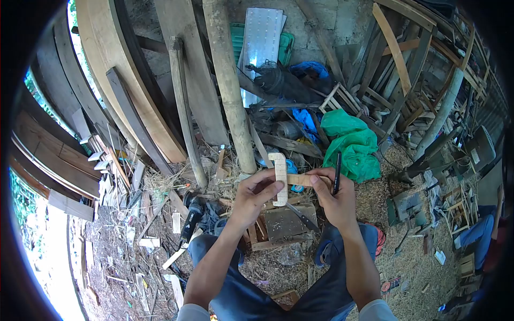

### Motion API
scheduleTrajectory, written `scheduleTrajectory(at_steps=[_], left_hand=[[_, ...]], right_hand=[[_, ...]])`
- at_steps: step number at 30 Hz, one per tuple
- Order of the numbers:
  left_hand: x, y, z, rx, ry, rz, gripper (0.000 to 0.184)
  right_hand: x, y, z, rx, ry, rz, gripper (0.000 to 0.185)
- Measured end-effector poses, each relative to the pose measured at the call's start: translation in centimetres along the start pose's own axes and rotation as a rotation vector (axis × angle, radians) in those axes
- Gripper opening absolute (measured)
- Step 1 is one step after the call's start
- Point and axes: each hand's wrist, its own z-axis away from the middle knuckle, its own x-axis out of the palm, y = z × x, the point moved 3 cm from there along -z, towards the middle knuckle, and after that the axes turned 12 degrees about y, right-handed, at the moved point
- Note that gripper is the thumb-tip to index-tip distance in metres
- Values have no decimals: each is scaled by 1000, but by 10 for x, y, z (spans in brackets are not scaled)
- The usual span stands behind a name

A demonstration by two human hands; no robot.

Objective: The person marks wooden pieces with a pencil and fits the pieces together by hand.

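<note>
My left hand (258, 197) is closed around a pale wooden piece (280, 179) with short hooked ends and pencil lines across it. A flat wooden strip (297, 180) meets this piece at a right angle; whether the two are joined, I cannot tell. The strip's other end is pinched in my right hand (336, 199). A black pen (338, 172) also stands upright between the fingers of that hand. Below both hands, a blade with a dark handle (304, 218) lies across a wooden block (289, 227) between my knees.
A black power tool (191, 218) lies left of my legs among wood scraps and shavings. Long boards (128, 80) and a bamboo post (224, 80) lean ahead. A green plastic bag (350, 144) is ahead to the right. Another person's leg (478, 231) shows at the far right.
</note>
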Motion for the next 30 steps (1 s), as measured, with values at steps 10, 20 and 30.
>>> scheduleTrajectory(at_steps=[10,20,30], left_hand=[[0,-2,1,-7,26,-10,29],[0,-3,1,13,21,12,29],[0,1,0,59,32,-15,25]], right_hand=[[0,-2,2,1,14,5,20],[0,-2,1,39,-12,33,22],[1,-3,0,-14,2,31,22]])
